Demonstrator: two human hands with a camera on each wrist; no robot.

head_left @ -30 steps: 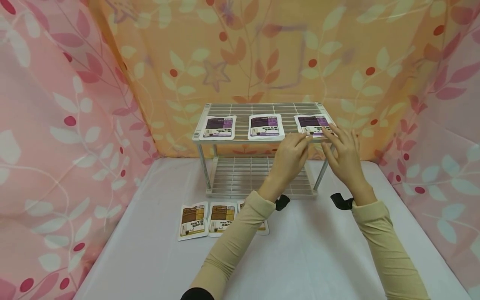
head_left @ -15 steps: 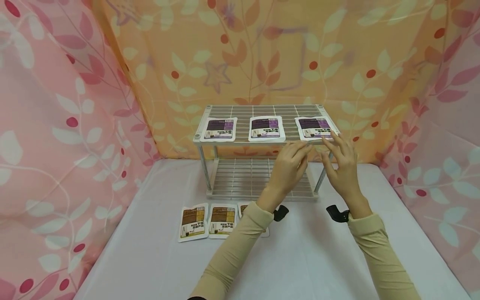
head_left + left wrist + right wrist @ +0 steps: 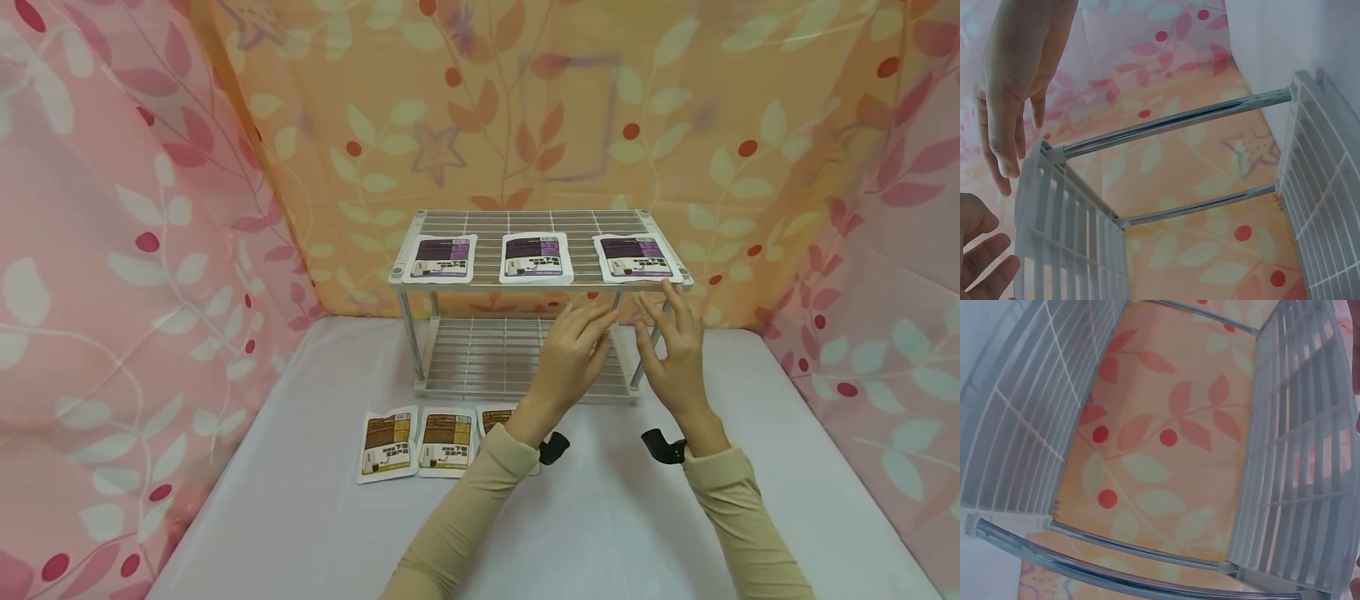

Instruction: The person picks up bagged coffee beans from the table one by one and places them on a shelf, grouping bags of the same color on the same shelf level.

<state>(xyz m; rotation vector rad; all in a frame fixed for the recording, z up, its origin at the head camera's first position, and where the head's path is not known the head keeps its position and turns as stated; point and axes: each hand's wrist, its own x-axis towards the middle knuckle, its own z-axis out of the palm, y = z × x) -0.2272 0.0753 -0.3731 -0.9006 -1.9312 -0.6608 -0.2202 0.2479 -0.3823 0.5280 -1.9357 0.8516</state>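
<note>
My left hand (image 3: 572, 354) hovers before the front of a two-tier white wire rack (image 3: 525, 287), fingers relaxed and holding nothing. To its right, my right hand (image 3: 675, 358) is raised with loosely spread fingers, its fingertips just below the rack's front right corner. On the upper tier lie three flat white pouches with purple labels: a left pouch (image 3: 440, 258), a middle pouch (image 3: 536, 257) and a right pouch (image 3: 637, 257). The left wrist view shows the left hand's fingers (image 3: 988, 265) beside the upper tier, with the right hand (image 3: 1019, 81) beyond them.
Three pouches with brown and yellow labels lie on the white table (image 3: 300, 517): a left one (image 3: 387, 444), a middle one (image 3: 446, 442) and a right one (image 3: 495, 417) partly behind the left forearm. The lower tier (image 3: 480, 358) sits near tabletop level. Patterned cloth (image 3: 360, 100) surrounds the table.
Both hands have drawn back and down from the right-hand purple pouch, with the right hand's fingers leaving it. The pouches stay in place on the rack.
</note>
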